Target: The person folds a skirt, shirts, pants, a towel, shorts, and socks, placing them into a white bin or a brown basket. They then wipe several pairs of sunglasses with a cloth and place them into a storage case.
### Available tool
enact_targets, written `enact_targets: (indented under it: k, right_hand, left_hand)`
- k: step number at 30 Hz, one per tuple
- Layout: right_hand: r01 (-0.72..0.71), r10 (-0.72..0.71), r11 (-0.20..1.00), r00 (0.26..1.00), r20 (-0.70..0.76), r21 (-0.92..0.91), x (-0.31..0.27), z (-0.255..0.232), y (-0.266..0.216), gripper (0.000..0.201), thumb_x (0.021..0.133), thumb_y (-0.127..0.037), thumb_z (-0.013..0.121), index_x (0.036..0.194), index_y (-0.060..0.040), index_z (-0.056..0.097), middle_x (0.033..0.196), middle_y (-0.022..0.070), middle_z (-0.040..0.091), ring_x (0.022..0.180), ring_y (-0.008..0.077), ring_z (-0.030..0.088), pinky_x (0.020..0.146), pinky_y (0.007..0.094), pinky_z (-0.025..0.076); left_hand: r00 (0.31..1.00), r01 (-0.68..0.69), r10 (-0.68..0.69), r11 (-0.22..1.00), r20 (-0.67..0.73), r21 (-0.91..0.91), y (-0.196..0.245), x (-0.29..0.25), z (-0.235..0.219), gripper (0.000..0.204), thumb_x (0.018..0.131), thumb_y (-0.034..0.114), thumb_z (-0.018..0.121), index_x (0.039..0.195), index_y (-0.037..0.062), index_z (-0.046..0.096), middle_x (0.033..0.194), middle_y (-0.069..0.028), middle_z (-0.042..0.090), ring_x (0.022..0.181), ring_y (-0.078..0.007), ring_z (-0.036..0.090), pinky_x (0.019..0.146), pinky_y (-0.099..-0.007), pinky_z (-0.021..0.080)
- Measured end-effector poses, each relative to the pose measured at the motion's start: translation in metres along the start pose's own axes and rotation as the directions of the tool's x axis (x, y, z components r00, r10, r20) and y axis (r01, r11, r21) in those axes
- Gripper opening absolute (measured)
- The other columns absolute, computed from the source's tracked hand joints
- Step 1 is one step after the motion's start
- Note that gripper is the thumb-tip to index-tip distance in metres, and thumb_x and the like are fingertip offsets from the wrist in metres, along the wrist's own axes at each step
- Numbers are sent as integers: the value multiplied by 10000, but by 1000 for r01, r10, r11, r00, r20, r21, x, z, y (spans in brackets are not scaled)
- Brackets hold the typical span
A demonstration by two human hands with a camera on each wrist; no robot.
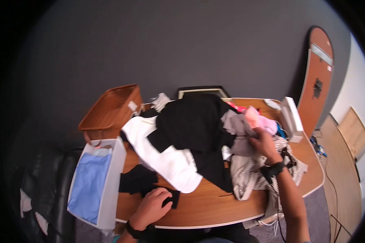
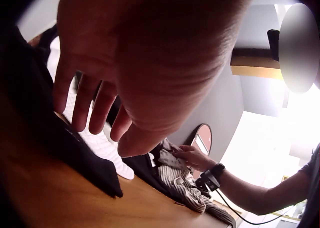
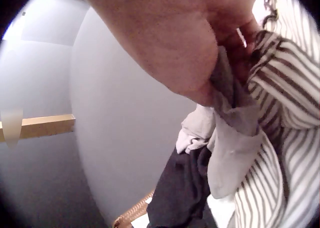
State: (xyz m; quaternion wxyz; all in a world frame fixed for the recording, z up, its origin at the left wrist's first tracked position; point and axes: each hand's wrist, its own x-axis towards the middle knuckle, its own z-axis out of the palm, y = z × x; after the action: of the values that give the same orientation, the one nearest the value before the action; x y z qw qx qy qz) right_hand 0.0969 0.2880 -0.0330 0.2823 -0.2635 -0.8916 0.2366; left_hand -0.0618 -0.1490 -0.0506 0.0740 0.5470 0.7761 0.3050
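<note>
"One grey cloth (image 1: 240,145) is what you have in hand, at the right side of the heap. How should you handle it?"

"Gently, I'd say. It lies against the striped garment (image 1: 243,176), so lift at a slant and watch that the stripes don't ride up with it. Limp fabric like that probably sags, so a wider pinch would serve you better than a corner."

"And your right hand (image 1: 265,145)?"

"Thumb and fingers are closed on the grey cloth, pinching it; folds hang below them in the right wrist view. Pink cloth (image 1: 267,124) sits just beyond, and the big black garment (image 1: 194,121) spreads to the left, over the white garment (image 1: 168,164)."

"Your left hand (image 1: 152,207)?"

"Fingers apart and gently bent, gripping nothing, by the small black cloth (image 1: 138,180) near the front edge of the surface (image 1: 215,211). Whether it touches that cloth, you can't tell. Farther left stands the white box (image 1: 110,184), with blue cloth (image 1: 88,186) inside."
</note>
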Motion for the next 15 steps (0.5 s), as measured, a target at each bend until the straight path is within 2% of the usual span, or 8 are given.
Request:
enact_targets:
  k: [3,5,7,8,9,11,13,15]
  right_hand:
    - [-68,70,995,997,-23,67,-1,-19,-19,381,790,-115,677,1132,39,608,962,247,683,914,374,670,823,400,514]
    - [-86,86,996,996,4,24,-3,-25,-30,457,766,-106,695,1191,13,574,1061,243,650,988,384,633,871,414,494]
    - [123,-188,937,966,-175,-327,-11,-22,-53,575,733,-98,719,1263,-12,515,1175,227,572,1084,391,564,931,424,459]
    - [222,-287,918,944,-161,-329,-12,-17,-65,666,704,-95,738,1309,-37,466,1232,209,499,1136,400,506,969,432,431]
    - [296,-350,914,921,-170,-277,-17,-11,-87,653,700,-98,736,1296,-30,479,1214,200,519,1132,393,519,965,430,437]
    - [344,-345,934,939,12,-95,-26,9,-119,657,737,-136,744,1319,-35,456,1225,182,523,1145,373,524,982,421,442]
    - [433,-433,901,894,115,25,-25,34,-144,660,749,-161,748,1318,-13,447,1240,207,513,1146,379,523,987,413,442]
    - [552,-544,829,834,95,-96,-14,70,-148,714,717,-189,773,1330,-23,446,1248,198,516,1147,360,527,982,395,437]
  left_hand:
    - [996,64,-61,997,-63,37,-15,-6,-6,207,806,119,680,976,23,611,1041,-128,593,1008,-330,577,879,-393,473]
    - [994,67,-61,996,-89,66,-21,-7,-11,204,813,121,677,980,24,613,1049,-126,594,996,-328,584,873,-392,476]
    - [994,98,-96,995,-52,37,-22,-4,-13,228,818,142,674,1009,34,613,1050,-120,587,1004,-317,570,887,-404,460]
    - [994,98,-96,995,-54,35,-23,-2,-11,228,818,142,674,1009,34,613,1050,-120,587,1004,-317,570,887,-404,460]
    - [995,95,-94,995,-28,6,-23,1,-7,231,819,149,675,1013,38,615,1055,-117,585,1009,-315,566,892,-404,457]
    - [996,91,-91,996,-1,-22,-23,5,2,235,820,156,675,1017,41,617,1061,-114,583,1014,-313,562,896,-404,454]
    - [998,33,-36,997,48,66,-25,4,13,233,822,156,681,1011,31,628,1065,-123,587,1040,-315,550,919,-400,448]
    - [998,41,-46,994,48,102,-24,2,18,253,816,175,688,1016,32,632,1085,-121,577,1064,-317,530,929,-404,436]
